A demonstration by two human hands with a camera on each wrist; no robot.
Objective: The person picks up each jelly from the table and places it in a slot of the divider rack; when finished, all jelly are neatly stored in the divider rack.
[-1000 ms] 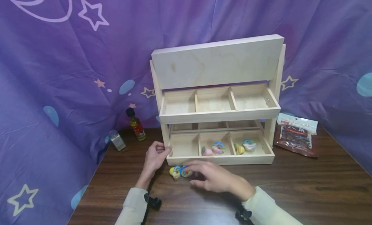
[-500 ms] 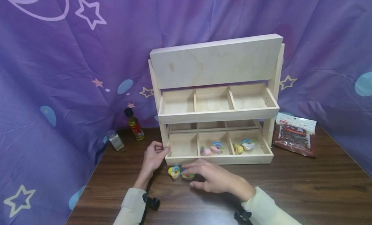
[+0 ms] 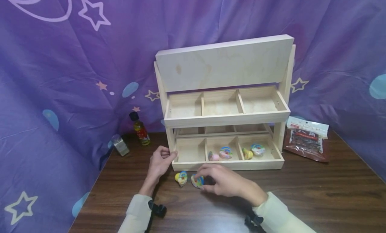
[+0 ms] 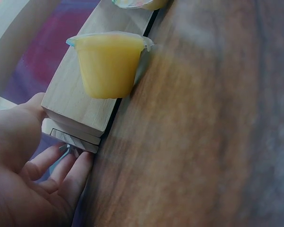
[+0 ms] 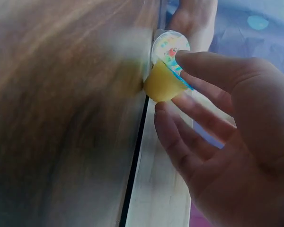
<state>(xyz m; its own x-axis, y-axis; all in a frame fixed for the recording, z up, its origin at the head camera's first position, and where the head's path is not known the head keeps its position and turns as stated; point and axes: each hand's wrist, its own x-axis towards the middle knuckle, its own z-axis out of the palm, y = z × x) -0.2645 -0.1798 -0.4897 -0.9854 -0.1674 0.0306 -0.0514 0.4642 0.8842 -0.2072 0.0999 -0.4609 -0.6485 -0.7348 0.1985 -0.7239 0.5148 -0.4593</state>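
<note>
A pale wooden two-tier rack [image 3: 226, 166] stands on the table, its trays split into compartments. My left hand [image 3: 159, 161] grips the left end of the lower tray, fingers curled at the wood's edge. In front of the rack, my right hand [image 3: 225, 181] pinches a small yellow jelly cup [image 5: 162, 86] with a printed lid; the cup lies tilted at the tabletop. Just left of it lies another yellow jelly cup [image 3: 181, 178], also large in the left wrist view. Pink jelly cups [image 3: 225, 153] sit in the lower middle compartment, yellow and pale ones [image 3: 248, 154] in the right.
A small oil bottle [image 3: 141, 131] and a clear shaker jar [image 3: 120, 146] stand left of the rack. To its right, a brown and white packet [image 3: 307, 139] leans near the table edge. A purple star-patterned curtain [image 3: 120, 42] hangs behind.
The jelly cup at my right fingertips has shifted slightly right, away from the other cup, and turned. My right thumb and finger have closed in on it. My left hand stays put.
</note>
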